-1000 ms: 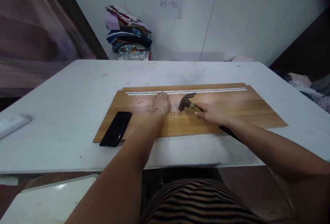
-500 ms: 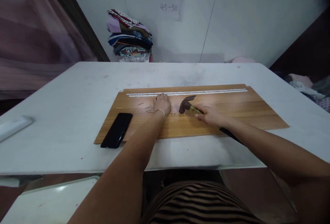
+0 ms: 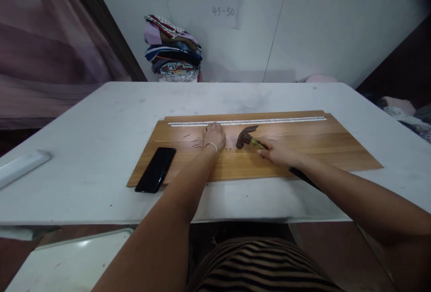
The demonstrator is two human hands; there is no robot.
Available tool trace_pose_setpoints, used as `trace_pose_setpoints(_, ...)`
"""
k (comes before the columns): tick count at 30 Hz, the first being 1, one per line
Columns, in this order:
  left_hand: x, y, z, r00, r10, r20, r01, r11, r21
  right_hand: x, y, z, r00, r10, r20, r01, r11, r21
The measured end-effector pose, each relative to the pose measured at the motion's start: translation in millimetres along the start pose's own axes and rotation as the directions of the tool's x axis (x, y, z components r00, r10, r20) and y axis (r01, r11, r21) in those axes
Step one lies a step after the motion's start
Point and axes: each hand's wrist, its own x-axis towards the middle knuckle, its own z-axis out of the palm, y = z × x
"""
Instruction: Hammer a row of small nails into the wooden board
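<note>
My right hand point(image 3: 274, 150) is closed around the handle of a claw hammer point(image 3: 245, 138), gripping it partway along. The dark hammer head rests on or just above a wooden board point(image 3: 303, 141), claw pointing away from me. On the board's left half lies my left hand point(image 3: 214, 136), a thin bracelet at its wrist, with fingers curled down; what they hold, if anything, is hidden. Several loose nails point(image 3: 196, 142) lie to the left of that hand. A row of small dark points, apparently nail heads or holes, runs between the left hand and the hammer.
Two white measuring strips point(image 3: 249, 122) run along the board's far side. A black phone point(image 3: 155, 170) overlaps the board's near left corner. The board lies on a white table point(image 3: 84, 148). Folded clothes point(image 3: 173, 50) are stacked by the wall, and a white object point(image 3: 23, 166) sits at far left.
The whole view has shifted slightly, so everything appears a little farther right. Both hands and the hammer keep nearly the same places on the board.
</note>
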Motion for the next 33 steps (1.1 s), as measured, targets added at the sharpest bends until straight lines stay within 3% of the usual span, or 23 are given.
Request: trace_pose_setpoints(33, 0.0, 0.1, -0.5, 1.000, 0.002, -0.001, -0.002, 1.000, 0.002, 4.7, 1.9, -0.8, 0.999, 0.015, 0.029, -0.014, 0.999, -0.041)
